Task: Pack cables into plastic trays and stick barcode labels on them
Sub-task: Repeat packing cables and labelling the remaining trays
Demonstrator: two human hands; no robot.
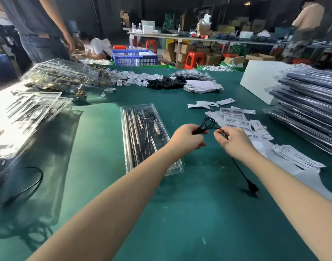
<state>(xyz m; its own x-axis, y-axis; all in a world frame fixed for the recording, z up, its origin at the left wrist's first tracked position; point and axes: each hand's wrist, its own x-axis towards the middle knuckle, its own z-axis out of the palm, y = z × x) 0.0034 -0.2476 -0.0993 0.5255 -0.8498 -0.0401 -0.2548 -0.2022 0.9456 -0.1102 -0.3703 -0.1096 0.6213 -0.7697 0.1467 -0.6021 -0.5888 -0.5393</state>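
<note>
My left hand (187,137) grips a bunch of loops of a black cable (206,124) above the green table. My right hand (232,141) pinches the same cable just to the right of the loops. The cable's free end hangs below my right wrist, and its plug (252,189) touches the table. A clear plastic tray (142,129) lies lengthwise on the table just left of my left hand; my left forearm crosses its near end. Barcode labels (234,117) lie scattered on white sheets behind my right hand.
Stacks of filled dark trays (310,102) stand at the right. Clear trays (22,113) pile up at the left, above a mesh bag with black cable (27,185). Loose cables and white cards (202,86) lie at the far side. People stand and crouch beyond the table.
</note>
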